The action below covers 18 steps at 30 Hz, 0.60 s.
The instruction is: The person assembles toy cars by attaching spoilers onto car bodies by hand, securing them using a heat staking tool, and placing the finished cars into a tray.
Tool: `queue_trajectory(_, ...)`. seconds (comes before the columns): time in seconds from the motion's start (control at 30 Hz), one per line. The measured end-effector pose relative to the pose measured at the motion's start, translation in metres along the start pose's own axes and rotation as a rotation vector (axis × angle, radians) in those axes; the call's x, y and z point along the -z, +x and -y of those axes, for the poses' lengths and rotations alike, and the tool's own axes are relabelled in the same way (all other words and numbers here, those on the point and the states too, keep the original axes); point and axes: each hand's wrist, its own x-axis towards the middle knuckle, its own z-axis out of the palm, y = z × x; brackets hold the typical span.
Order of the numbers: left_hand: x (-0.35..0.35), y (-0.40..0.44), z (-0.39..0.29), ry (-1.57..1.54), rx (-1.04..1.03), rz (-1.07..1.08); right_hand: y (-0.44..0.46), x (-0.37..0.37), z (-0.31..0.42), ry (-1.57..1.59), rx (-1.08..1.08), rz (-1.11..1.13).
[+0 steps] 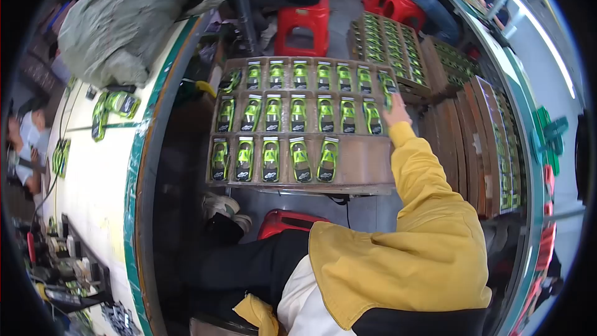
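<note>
My right hand (pixel 396 111) reaches to the right edge of a divided brown tray (pixel 364 158). Its fingers are closed around the lower end of a green toy car (pixel 387 83) at the right end of the back row. Several more green and black cars lie in the tray's three rows, such as one (pixel 327 160) in the front row. To the right of that car the front row shows bare tray bottom. Only a yellow left sleeve (pixel 257 313) shows at the bottom; my left hand is out of sight.
More filled trays (pixel 388 50) stand behind at the right, beside upright brown trays (pixel 451 146). A white-topped bench (pixel 93 193) on the left holds loose green cars (pixel 122 104) and a grey cloth (pixel 137 25). Red stools (pixel 303 25) and seated people are at the back.
</note>
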Motion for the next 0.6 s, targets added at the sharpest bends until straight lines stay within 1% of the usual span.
queue_trajectory(0.03, 0.047, 0.067, 0.083, -0.163, -0.165, 0.336, 0.020, -0.021, -0.026, -0.006, 0.044, -0.042)
queue_trajectory(0.07, 0.032, 0.037, 0.043, -0.018, 0.011, 0.134, 0.016, -0.014, -0.025, 0.023, -0.032, -0.047)
queue_trajectory(0.1, 0.004, -0.020, -0.017, -0.011, 0.005, 0.075, 0.000, 0.011, -0.004, 0.034, -0.139, 0.051)
queue_trajectory(0.13, 0.013, -0.014, -0.005, -0.011, 0.032, 0.066, 0.014, -0.016, -0.026, 0.016, 0.012, -0.063)
queue_trajectory(0.17, 0.026, -0.012, 0.002, 0.126, 0.017, 0.142, 0.000, -0.002, -0.005, 0.086, -0.054, 0.032)
queue_trajectory(0.2, 0.026, -0.020, -0.006, 0.128, -0.006, 0.200, 0.009, -0.028, -0.026, 0.198, 0.192, -0.085)
queue_trajectory(0.23, 0.011, -0.036, -0.021, 0.131, 0.005, 0.100, 0.020, -0.051, -0.043, 0.328, 0.282, -0.098)
queue_trajectory(0.27, 0.003, -0.050, -0.039, 0.114, 0.025, 0.122, 0.014, -0.049, -0.039, 0.329, 0.288, -0.104)
queue_trajectory(0.3, -0.011, -0.066, -0.055, 0.079, 0.020, 0.027, 0.014, -0.056, -0.043, 0.185, 0.343, -0.253)
queue_trajectory(0.33, -0.023, -0.083, -0.081, 0.119, 0.038, 0.018, 0.040, -0.092, -0.061, -0.121, 0.360, -0.470)
queue_trajectory(0.37, -0.027, -0.087, -0.084, 0.118, 0.036, -0.011, 0.016, -0.050, -0.022, -0.068, 0.262, -0.203)
queue_trajectory(0.4, -0.026, -0.087, -0.080, 0.154, 0.064, -0.041, 0.020, -0.060, -0.011, -0.136, 0.258, -0.273)
queue_trajectory(0.43, -0.025, -0.085, -0.075, 0.147, 0.100, -0.060, -0.018, -0.034, 0.027, -0.044, 0.324, -0.265)
queue_trajectory(0.47, -0.028, -0.085, -0.073, 0.158, 0.133, -0.114, -0.006, -0.063, 0.026, 0.138, 0.660, -0.453)
queue_trajectory(0.5, -0.025, -0.076, -0.058, 0.176, 0.157, -0.135, -0.024, -0.064, 0.059, 0.165, 0.691, -0.447)
queue_trajectory(0.53, -0.025, -0.069, -0.048, 0.165, 0.146, -0.190, -0.064, -0.053, 0.097, 0.386, 0.840, -0.279)
queue_trajectory(0.57, -0.025, -0.064, -0.041, 0.173, 0.126, -0.187, -0.105, -0.042, 0.130, 0.599, 0.976, -0.104)
queue_trajectory(0.6, -0.024, -0.055, -0.033, 0.172, 0.120, -0.168, -0.141, -0.038, 0.160, 0.668, 1.105, -0.015)
